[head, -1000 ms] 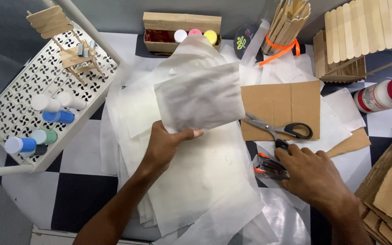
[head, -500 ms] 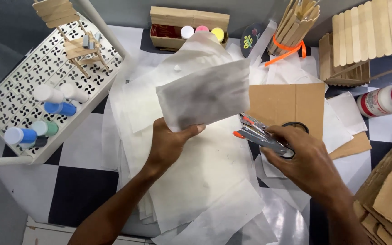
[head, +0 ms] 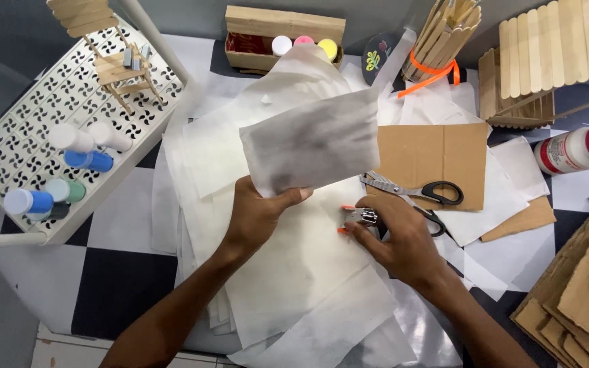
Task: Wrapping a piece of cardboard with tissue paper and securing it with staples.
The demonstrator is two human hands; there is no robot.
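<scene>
Landmark = the spread of thin white paper sheets (head: 294,272) covering the black-and-white checkered tabletop (head: 114,272). Left hand (head: 257,218) sits over the middle of that spread, grip closed: thumb and fingers pinch the lower edge of a translucent white rectangular sheet (head: 315,140), held up off the spread and tilted, its far end higher. Right hand (head: 400,242) is just right of the left hand, over the spread's right part, grip closed around a small metal stapler with orange trim (head: 359,217); the stapler's nose points left, close to the lifted sheet's lower right corner, can't tell if it touches. Just beyond the right hand, black-handled steel scissors (head: 414,194) lie on a flat brown cardboard piece (head: 438,153) at the spread's right edge, blades shut. Right of the spread, near corner: stack of torn brown cardboard scraps (head: 581,300). Further right and back: white glue bottle with a red cap (head: 577,146) lying on its side. Left of the spread: white perforated tray (head: 28,146) holding small paint bottles (head: 69,163) with blue, green and white caps, plus a little ice-cream-stick chair (head: 124,68). Behind the spread: cardboard box with paint pots (head: 284,34), a stick bundle bound with orange band (head: 441,41), a stick-built house (head: 553,61).
</scene>
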